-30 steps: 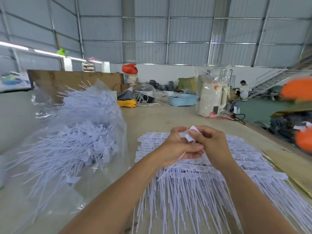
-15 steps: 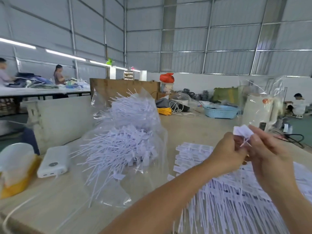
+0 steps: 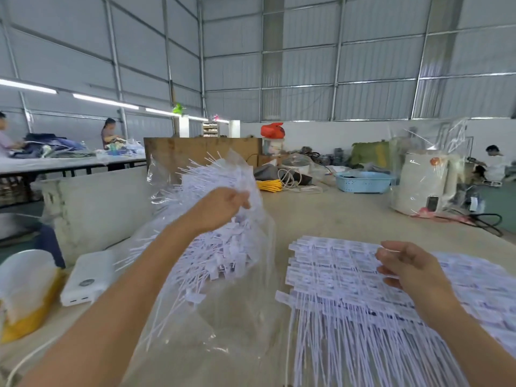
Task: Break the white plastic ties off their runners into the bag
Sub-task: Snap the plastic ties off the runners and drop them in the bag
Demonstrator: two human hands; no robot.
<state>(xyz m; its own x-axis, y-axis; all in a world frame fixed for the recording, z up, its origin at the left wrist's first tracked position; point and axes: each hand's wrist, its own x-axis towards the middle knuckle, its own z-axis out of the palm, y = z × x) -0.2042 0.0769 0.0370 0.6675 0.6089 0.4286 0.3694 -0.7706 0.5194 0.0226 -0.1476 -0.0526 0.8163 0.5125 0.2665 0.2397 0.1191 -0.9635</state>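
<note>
Reaching frame centre, my left hand [image 3: 223, 203], fingers bunched, contents unclear, risks spilling ties beside the clear plastic bag [image 3: 223, 275]; my right hand [image 3: 407, 263] hovers loosely open over white plastic ties on runners [image 3: 335, 263].

Two bare forearms entered from the bottom edge of the head view, neither one covered by a sleeve, cuff or glove anywhere along its visible length. The left hand [image 3: 220, 205] wore no ring, watch or band that could be made out, and its wrist was bare. The right hand [image 3: 410, 270] was likewise bare, with short nails showing on the fingertips. Both were slightly blurred.
</note>
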